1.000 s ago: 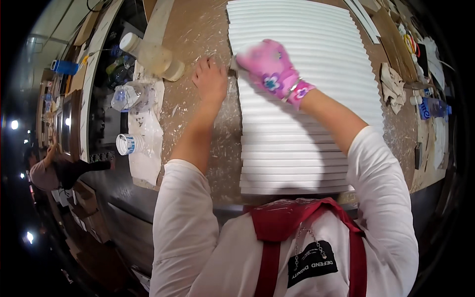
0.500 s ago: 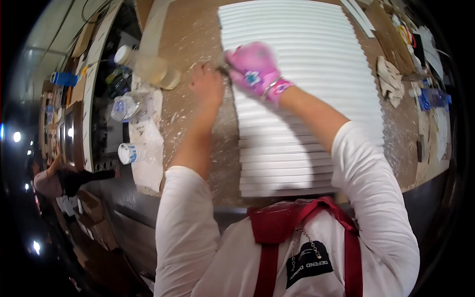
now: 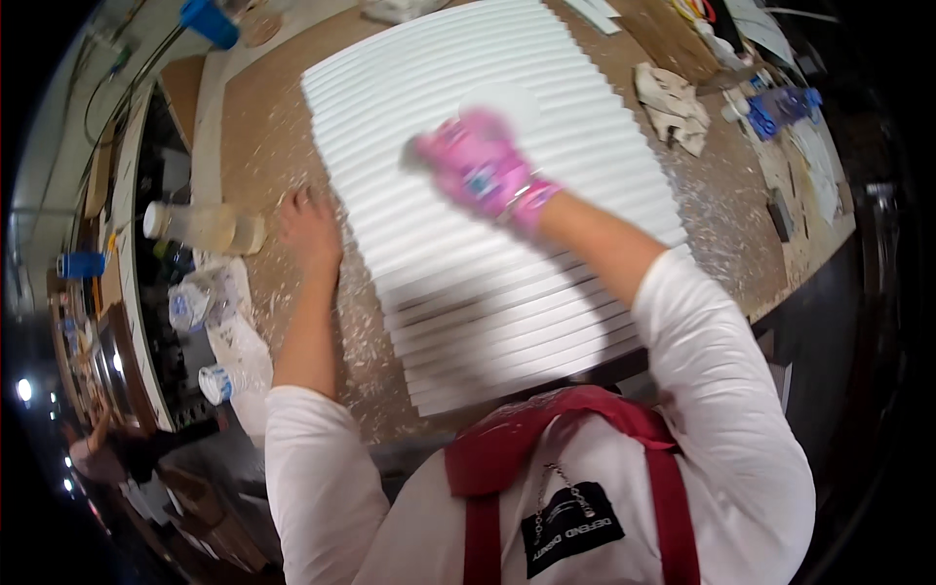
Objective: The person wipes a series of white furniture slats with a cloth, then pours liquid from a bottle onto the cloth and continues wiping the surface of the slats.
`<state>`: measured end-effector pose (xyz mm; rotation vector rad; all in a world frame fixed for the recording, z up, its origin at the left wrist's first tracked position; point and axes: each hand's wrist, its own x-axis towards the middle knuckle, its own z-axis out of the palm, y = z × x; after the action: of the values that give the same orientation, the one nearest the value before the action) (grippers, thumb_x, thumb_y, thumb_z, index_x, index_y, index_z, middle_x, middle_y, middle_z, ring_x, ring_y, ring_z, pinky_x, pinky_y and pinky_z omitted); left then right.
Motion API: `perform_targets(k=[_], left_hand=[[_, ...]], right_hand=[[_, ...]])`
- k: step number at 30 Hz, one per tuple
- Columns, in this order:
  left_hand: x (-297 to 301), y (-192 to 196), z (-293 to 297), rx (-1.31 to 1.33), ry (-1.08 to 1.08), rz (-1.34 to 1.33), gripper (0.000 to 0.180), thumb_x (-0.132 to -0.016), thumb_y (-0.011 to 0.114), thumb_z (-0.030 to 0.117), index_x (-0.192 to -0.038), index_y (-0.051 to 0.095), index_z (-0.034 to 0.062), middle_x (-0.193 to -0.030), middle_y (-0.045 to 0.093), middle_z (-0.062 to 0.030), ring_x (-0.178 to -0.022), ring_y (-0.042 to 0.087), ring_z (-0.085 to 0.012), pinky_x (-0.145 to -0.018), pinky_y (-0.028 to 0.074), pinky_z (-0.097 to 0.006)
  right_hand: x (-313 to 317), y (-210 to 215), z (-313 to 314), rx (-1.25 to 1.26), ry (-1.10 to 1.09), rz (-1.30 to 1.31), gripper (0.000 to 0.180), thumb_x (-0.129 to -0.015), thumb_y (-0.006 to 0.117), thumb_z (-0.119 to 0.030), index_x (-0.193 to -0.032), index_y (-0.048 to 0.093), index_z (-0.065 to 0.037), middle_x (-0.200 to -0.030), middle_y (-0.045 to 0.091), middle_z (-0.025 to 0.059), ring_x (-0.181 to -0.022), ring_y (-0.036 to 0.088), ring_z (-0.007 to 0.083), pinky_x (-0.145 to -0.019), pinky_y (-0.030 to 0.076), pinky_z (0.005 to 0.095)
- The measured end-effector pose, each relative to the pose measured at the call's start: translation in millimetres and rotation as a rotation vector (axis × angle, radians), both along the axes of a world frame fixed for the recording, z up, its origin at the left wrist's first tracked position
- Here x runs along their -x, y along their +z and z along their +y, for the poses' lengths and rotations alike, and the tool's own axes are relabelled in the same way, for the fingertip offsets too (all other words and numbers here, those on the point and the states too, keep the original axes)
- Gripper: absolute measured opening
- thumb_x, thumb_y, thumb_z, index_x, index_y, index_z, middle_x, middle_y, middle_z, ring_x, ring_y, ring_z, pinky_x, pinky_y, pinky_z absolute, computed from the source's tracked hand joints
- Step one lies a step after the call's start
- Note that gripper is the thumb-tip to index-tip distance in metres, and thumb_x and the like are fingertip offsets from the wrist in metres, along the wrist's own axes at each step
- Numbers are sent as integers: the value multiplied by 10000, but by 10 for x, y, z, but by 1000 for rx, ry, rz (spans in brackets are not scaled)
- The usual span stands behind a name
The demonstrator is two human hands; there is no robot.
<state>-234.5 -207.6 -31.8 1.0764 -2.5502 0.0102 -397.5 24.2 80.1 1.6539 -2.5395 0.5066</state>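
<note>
White slats [image 3: 507,331] lie side by side in a wide ridged panel on the brown worktable [image 3: 278,127]. My bare left hand [image 3: 310,229] rests on the table just beside the panel's left edge, fingers apart, holding nothing. Above the panel's middle is my right hand [image 3: 478,166], in a pink flowered glove and smeared by motion. Its fingers look curled around something small and greyish at the fingertips, too blurred to name. A pale round shape [image 3: 512,105] shows behind the glove; whether I hold it I cannot make out.
Left of my left hand lie a jar of yellowish liquid [image 3: 210,227], a clear plastic bottle [image 3: 195,304] and a white cup [image 3: 222,382]. On the right are a crumpled cloth [image 3: 673,109] and a blue bottle [image 3: 780,109]. Another person [image 3: 102,453] is at far left.
My view has turned, so the panel appears tilted. My right hand has moved from the panel's left edge inward over the slats, away from my left hand, which stays on the table.
</note>
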Motion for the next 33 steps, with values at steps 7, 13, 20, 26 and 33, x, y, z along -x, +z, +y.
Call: perform_targets(k=[7, 13, 20, 26, 33], left_hand=[[29, 107, 71, -40, -37, 14, 400, -945, 484, 321, -1291, 520, 121, -1347, 460, -104, -1249, 429, -305, -972, 364, -507], [-11, 78, -13, -21, -49, -65, 414, -963, 457, 305, -1312, 493, 85, -1358, 452, -129, -1254, 422, -295, -986, 364, -465], [71, 244, 395, -1306, -30, 855, 593, -1019, 315, 445, -1443, 316, 29, -1495, 342, -134, -1356, 340, -237, -1112, 253, -352], [-65, 382, 469, -1399, -56, 868, 677, -1007, 277, 526, -1453, 268, 17, -1502, 327, -132, -1369, 324, -248, -1118, 260, -370], [-107, 478, 506, -1525, -49, 851, 676, -1009, 228, 532, -1473, 248, 40, -1516, 319, -112, -1384, 309, -229, -1121, 232, -345]], right_hand=[[1223, -220, 1439, 141, -393, -95, 267, -840, 544, -158, -1096, 618, -150, -844, 655, 92, -772, 644, 266, -744, 524, 401], [2086, -583, 2023, 504, -641, -451, 459, -872, 638, -252, -1269, 535, -46, -1183, 615, 98, -1086, 573, 205, -922, 450, 311], [2152, -608, 1962, 783, -554, -1130, 397, -897, 621, -211, -1264, 558, -74, -982, 654, 18, -874, 595, 75, -751, 476, 222], [2262, -696, 1952, 823, -503, -837, 434, -899, 623, -258, -1276, 562, -49, -1199, 590, 30, -1077, 538, 108, -953, 403, 246], [2228, -687, 1723, 838, -638, -1193, 437, -912, 609, -295, -1278, 544, -64, -1106, 628, 15, -944, 589, 132, -807, 443, 235]])
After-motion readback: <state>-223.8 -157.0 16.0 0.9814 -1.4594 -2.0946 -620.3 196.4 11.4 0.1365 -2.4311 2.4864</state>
